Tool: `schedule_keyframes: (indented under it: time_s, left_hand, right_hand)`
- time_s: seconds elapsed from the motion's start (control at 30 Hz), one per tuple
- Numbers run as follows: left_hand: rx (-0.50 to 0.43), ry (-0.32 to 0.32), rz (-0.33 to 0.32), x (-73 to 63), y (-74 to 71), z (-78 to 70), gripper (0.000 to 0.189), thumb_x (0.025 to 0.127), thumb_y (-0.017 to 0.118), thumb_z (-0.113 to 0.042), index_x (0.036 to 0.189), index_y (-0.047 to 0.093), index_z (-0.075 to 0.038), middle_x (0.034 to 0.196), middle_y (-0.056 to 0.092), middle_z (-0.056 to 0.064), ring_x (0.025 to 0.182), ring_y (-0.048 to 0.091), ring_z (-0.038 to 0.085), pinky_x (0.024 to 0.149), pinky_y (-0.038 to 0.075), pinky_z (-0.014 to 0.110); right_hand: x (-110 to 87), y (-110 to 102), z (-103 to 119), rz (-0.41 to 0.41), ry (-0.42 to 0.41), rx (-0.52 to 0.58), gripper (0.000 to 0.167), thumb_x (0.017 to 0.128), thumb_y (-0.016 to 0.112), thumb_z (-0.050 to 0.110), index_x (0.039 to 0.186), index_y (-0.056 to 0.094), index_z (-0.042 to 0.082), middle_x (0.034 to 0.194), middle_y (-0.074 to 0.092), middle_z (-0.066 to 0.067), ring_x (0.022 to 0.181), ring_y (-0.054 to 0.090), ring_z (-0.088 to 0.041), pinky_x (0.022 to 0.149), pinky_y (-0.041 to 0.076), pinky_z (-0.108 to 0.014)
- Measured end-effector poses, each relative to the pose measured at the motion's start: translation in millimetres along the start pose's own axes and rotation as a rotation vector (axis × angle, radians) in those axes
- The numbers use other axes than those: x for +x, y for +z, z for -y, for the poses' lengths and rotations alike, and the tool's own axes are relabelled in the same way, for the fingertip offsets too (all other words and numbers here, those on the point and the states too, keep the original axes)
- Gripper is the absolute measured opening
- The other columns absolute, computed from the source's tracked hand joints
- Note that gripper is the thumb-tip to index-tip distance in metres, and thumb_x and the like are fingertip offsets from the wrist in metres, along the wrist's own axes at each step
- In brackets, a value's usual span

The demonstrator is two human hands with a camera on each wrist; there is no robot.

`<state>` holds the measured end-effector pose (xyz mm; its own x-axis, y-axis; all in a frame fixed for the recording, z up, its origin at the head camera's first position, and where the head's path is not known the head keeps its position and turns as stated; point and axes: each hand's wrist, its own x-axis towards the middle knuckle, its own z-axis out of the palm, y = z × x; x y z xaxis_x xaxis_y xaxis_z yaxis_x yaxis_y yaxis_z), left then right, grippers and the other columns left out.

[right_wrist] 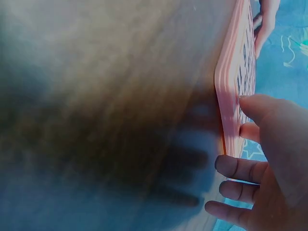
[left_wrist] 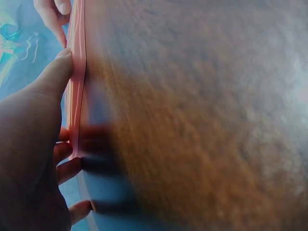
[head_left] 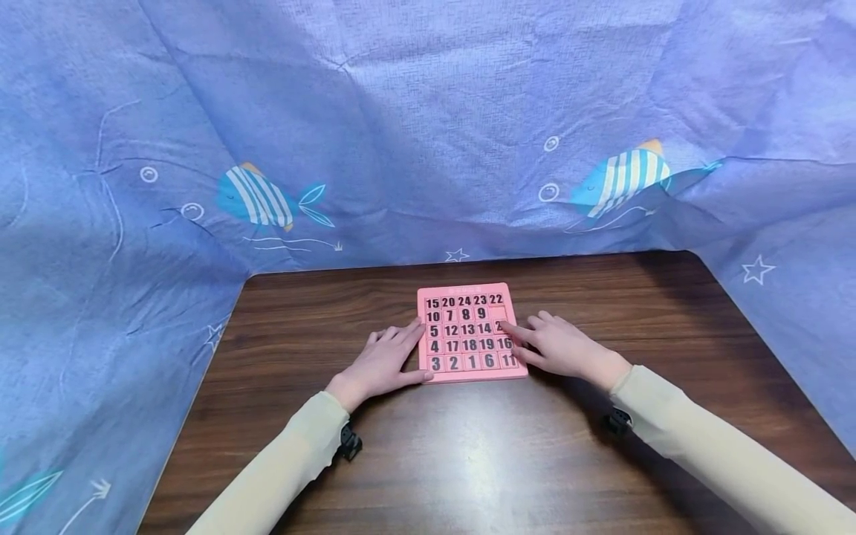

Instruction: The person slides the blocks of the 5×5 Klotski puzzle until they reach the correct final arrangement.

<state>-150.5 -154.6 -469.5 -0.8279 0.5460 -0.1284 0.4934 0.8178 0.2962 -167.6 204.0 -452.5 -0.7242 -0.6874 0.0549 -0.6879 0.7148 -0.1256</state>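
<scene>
A pink sliding number puzzle [head_left: 478, 376] lies flat on the table, its pale square tiles printed with black numbers. The one vacant slot [head_left: 498, 313] is at the right end of the second row. My left hand [head_left: 381, 360] rests at the puzzle's left side, fingertips along that edge and thumb at the near left corner. From the right, my right hand [head_left: 565, 348] reaches over the frame. Its index fingertip touches the tile [head_left: 498, 325] just below the vacant slot and hides part of its number. In the right wrist view its other fingers [right_wrist: 240, 168] extend loosely beside the puzzle's edge.
The dark wood-grain table [head_left: 401, 461] has rounded far corners. A blue cloth [head_left: 428, 148] with striped fish and stars hangs behind it and along both sides. Black straps with small devices sit on the left wrist [head_left: 350, 442] and right wrist [head_left: 618, 421].
</scene>
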Motion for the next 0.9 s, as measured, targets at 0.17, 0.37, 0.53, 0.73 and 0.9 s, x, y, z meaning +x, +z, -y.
schedule_keyframes:
  time_s: [0.17,0.37,0.53,0.73,0.9]
  left_hand:
    - [0.014,-0.010,0.009,-0.5,1.3,2.2,0.095,0.097,0.058,-0.068,0.167,0.026,-0.013,0.174,0.020,0.003,0.148,0.038,0.027,0.112,0.032,0.056]
    - [0.017,-0.002,0.002,-0.7,1.9,3.3,0.094,0.097,0.058,-0.068,0.166,0.027,-0.012,0.173,0.022,0.004,0.147,0.038,0.028,0.112,0.032,0.056]
    - [0.017,0.004,0.011,0.5,2.5,3.0,0.094,0.098,0.057,-0.067,0.167,0.025,-0.013,0.173,0.022,0.004,0.148,0.037,0.028,0.114,0.029,0.056]
    - [0.008,0.010,0.005,0.8,2.4,1.8,0.093,0.098,0.058,-0.066,0.167,0.027,-0.013,0.173,0.023,0.005,0.147,0.038,0.028,0.114,0.029,0.057]
    - [0.007,0.007,0.006,-0.2,-0.4,1.1,0.092,0.098,0.059,-0.065,0.166,0.027,-0.012,0.173,0.023,0.005,0.147,0.038,0.029,0.114,0.030,0.057]
  right_hand:
    - [-2.0,-0.7,4.1,-0.020,-0.022,-0.015,0.046,0.101,0.066,0.031,0.143,0.065,0.011,0.090,0.060,-0.007,0.081,0.054,-0.028,0.073,0.048,-0.049]
    - [14.7,-3.9,-5.7,-0.049,-0.005,-0.031,0.044,0.101,0.067,0.033,0.139,0.068,0.011,0.090,0.061,-0.010,0.085,0.056,-0.032,0.075,0.049,-0.051]
    - [31.5,-5.1,-20.4,-0.012,0.049,0.004,0.046,0.102,0.066,0.031,0.142,0.065,0.009,0.092,0.061,-0.012,0.088,0.056,-0.034,0.078,0.049,-0.054]
    - [42.8,-3.8,-31.9,0.048,0.076,-0.005,0.052,0.103,0.064,0.033,0.149,0.059,0.009,0.093,0.062,-0.012,0.087,0.054,-0.032,0.080,0.047,-0.053]
    - [45.2,-3.7,-32.8,0.072,0.085,0.003,0.054,0.104,0.063,0.035,0.151,0.057,0.009,0.096,0.063,-0.013,0.088,0.054,-0.031,0.082,0.048,-0.054]
